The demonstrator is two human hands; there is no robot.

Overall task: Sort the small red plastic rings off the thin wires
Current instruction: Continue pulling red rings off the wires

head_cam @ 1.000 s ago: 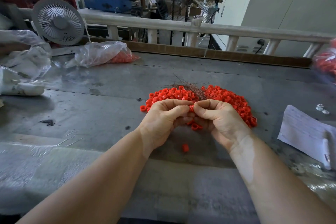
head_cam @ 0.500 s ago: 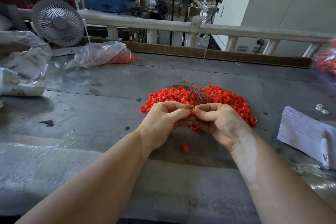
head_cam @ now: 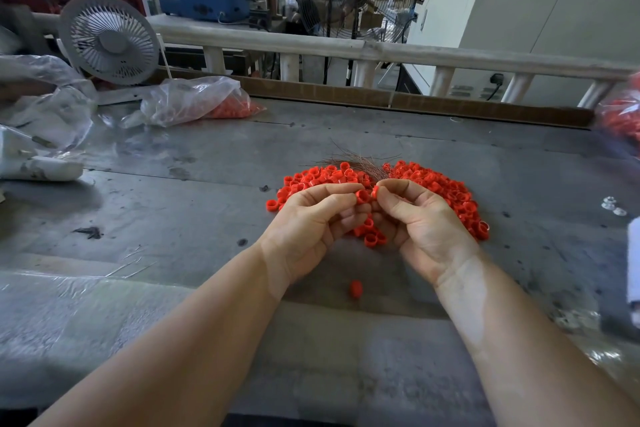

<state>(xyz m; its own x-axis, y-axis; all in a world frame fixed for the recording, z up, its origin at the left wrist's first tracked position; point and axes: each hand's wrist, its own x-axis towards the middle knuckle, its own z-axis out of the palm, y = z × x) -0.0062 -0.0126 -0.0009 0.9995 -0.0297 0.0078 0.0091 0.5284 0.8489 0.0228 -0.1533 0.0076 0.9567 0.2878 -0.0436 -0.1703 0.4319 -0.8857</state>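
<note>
Clearly still in the middle of the sorting. Far left on the table (head_cam: 145, 191), near its back edge, a bag (head_cam: 194, 101) with red rings inside, maybe a finished lot, but cannot confirm from here. Toward the middle of the table, a big pile (head_cam: 311, 180) of loose rings, spread in an arc behind both hands. At the back of the pile, a bunch of thin wires (head_cam: 360, 163), fanned out, mostly bare as far as can be seen.

Left hand (head_cam: 311, 222), fingers curled, pinching one ring (head_cam: 362, 196) between thumb and forefinger. Just beside it, right hand (head_cam: 419, 218), also curled, pinching a second ring (head_cam: 374, 191) at the fingertips. Cannot tell if a wire passes through these two; too thin to see there. Below the hands, a few rings (head_cam: 372, 239) on the table, and one stray ring (head_cam: 356, 288) nearer the front edge.

At the right edge of the table, another red heap (head_cam: 623, 114), blurred.

Judging from this: many rings already off, some wires possibly still loaded, so work not finished; how much is left, hard to say.
</note>
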